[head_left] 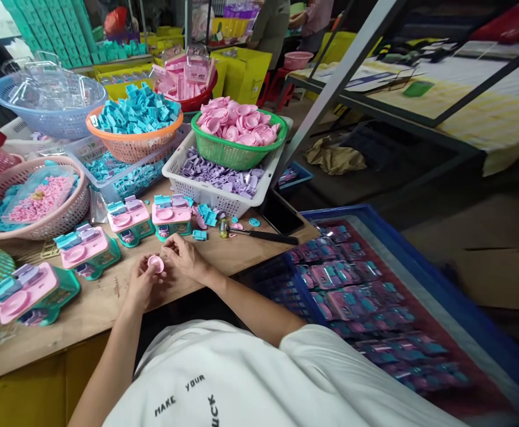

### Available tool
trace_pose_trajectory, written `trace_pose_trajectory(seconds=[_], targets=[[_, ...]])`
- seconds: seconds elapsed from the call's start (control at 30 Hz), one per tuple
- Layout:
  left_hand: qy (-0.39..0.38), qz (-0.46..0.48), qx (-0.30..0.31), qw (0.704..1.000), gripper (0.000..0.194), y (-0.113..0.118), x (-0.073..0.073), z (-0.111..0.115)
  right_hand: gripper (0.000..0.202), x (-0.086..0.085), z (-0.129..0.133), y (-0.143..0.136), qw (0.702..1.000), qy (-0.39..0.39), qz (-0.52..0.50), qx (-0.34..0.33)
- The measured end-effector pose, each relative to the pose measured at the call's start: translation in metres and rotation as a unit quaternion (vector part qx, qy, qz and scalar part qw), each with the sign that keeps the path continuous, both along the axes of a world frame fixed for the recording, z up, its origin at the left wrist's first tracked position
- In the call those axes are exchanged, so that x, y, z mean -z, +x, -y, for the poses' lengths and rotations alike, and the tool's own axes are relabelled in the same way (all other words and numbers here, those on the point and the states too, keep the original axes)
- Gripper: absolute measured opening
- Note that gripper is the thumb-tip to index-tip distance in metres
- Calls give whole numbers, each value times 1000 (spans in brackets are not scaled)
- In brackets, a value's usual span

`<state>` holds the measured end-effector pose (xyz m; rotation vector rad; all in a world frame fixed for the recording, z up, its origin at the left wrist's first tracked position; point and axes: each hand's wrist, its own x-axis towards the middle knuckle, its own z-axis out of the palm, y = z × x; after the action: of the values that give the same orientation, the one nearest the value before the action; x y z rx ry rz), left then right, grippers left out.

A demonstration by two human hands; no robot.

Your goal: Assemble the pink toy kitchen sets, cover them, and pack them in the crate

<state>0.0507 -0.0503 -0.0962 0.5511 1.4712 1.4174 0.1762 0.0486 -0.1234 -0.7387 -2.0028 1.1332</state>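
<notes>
My left hand [142, 280] grips a small round pink plastic dish [156, 264] between thumb and fingers, low over the wooden bench. Beside it, my right hand [184, 258] has its fingers bent together in a pinch; whatever they hold, if anything, is too small to make out. Just behind my hands stand two pink and teal toy kitchen units [172, 214], each with a pink basin and blue and purple parts on top. Two more toy units [89, 250] stand to the left along the bench. A small hammer [263, 235] with a yellowish head lies to the right.
Behind the toys are an orange basket of blue parts [135, 142], a green basket of pink dishes [241, 155] and a white crate of purple pieces [228, 204]. A phone [281, 214] lies at the bench corner. A blue-rimmed tray [419, 267] of packed toys sits lower right.
</notes>
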Motion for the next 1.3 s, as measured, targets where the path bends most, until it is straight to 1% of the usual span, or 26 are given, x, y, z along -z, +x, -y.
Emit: trace_pose_trajectory(seconds=[0.13,0.2,0.23,0.37,0.5,0.57,0.63,0.7,0.77,0.83,0.93,1.0,1.07,1.17,1.23,1.3], targets=[[4,16,31,999,69,10,-3,2,26,7,6,-2,996,-73,-50,-2],[11,6,27,1000,68,12,-3,3,30,11,7,-3,993,-101,-57,-8],[17,-1,20,1000,67,12,-3,4,30,11,7,-3,993,-102,-56,-17],[22,-9,-11,1000,64,10,-1,7,25,7,13,4,996,-52,-44,-63],[12,-26,-1,1000,63,7,1,12,20,3,18,11,993,-37,-44,-100],[14,-54,8,998,59,4,2,14,19,2,19,11,993,-24,-47,-102],[19,-117,11,993,51,1,3,16,18,3,18,9,995,13,-47,-88],[28,-228,3,973,42,-2,7,17,17,5,16,6,995,64,-43,-67],[47,-346,-9,937,39,-5,12,18,17,7,16,3,992,110,-33,-55],[68,-443,-15,894,43,-6,18,19,16,10,16,1,987,148,-15,-54],[80,-544,-1,835,50,-5,26,21,19,12,18,0,978,202,21,-53],[73,-583,15,809,50,-5,32,22,23,14,21,-1,970,232,58,-41],[71,-599,33,797,47,-5,36,23,27,18,24,0,962,253,95,-24],[82,-602,51,793,39,-3,40,25,38,28,26,0,954,268,133,7],[92,-599,47,794,36,-1,42,27,40,36,26,-1,951,274,141,20],[101,-593,27,798,38,-1,45,29,38,47,23,-4,951,280,127,13]])
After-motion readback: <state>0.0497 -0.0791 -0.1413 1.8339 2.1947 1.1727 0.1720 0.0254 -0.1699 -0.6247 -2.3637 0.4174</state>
